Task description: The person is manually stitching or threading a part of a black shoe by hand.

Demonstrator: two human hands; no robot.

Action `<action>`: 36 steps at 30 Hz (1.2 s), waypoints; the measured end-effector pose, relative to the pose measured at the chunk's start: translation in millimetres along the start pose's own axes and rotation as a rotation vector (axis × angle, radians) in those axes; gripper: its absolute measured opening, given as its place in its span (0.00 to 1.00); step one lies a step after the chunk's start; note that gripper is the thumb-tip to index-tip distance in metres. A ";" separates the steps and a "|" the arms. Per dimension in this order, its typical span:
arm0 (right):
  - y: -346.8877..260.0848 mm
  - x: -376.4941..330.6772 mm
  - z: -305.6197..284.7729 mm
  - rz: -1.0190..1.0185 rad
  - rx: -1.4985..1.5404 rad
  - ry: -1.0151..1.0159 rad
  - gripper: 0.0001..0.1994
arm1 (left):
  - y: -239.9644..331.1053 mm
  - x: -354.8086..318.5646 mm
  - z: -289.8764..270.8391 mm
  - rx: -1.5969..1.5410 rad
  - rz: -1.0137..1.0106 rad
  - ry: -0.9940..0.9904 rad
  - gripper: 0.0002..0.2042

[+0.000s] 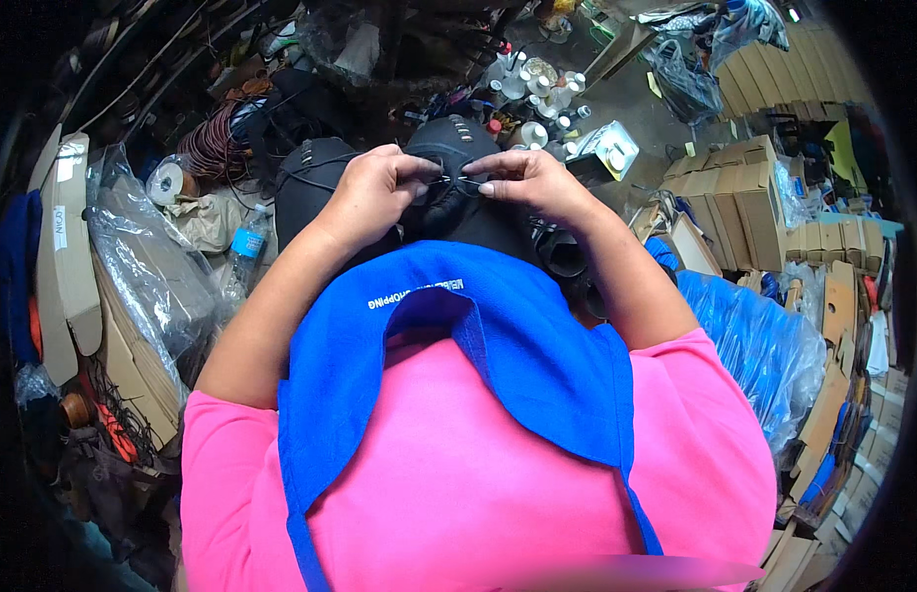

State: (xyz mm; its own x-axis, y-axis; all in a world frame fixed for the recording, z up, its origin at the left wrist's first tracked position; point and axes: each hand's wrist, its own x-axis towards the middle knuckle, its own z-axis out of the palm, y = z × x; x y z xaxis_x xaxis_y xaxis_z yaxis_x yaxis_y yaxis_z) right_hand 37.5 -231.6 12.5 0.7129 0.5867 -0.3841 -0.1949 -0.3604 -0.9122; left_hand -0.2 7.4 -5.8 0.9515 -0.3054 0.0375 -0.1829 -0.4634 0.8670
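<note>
My left hand (372, 190) is pinched closed at the middle, over the dark lap. A thin pale needle-like tip (444, 179) shows at its fingertips. Facing it, my right hand (537, 182) pinches another slim, shiny needle-like piece (472, 181). The fingertips of both hands are a short gap apart. Behind and below them lies black material (440, 209), too dark to make out its shape. A thin black cord (310, 184) runs over the left knee toward my left hand. A blue apron (537, 296) covers my front.
To the left are a water bottle (246, 242), a tape roll (168, 182) and clear plastic wrap (147, 257). Several white-capped bottles (537, 89) and a metal can (604, 150) stand ahead. Cardboard boxes (730, 202) and a blue plastic-wrapped bundle (749, 331) are on the right.
</note>
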 end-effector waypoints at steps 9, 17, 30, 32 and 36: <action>7.4 7.8 9.3 0.006 0.083 0.048 0.14 | -15.7 7.3 22.1 -0.417 -0.183 -0.046 0.08; -5.1 16.4 12.3 -0.065 -0.131 0.061 0.06 | -14.4 11.6 17.6 -0.330 -0.093 -0.006 0.07; 18.5 1.9 -6.2 -0.086 -0.160 0.077 0.10 | 2.9 4.4 -0.6 -0.030 -0.055 -0.128 0.08; 12.7 -10.5 -9.3 0.021 -0.116 0.033 0.08 | 8.1 8.6 -3.0 -0.002 -0.065 -0.142 0.08; -12.7 -31.3 -13.5 0.008 0.018 0.066 0.08 | 8.6 7.8 -3.7 0.088 0.020 -0.138 0.08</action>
State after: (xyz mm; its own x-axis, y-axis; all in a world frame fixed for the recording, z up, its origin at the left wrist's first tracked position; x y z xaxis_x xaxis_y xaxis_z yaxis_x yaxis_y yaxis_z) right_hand 26.8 -255.1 37.9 0.7540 0.5345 -0.3818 -0.2127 -0.3513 -0.9118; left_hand 6.6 4.1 3.8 0.9055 -0.4239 -0.0190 -0.2287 -0.5252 0.8197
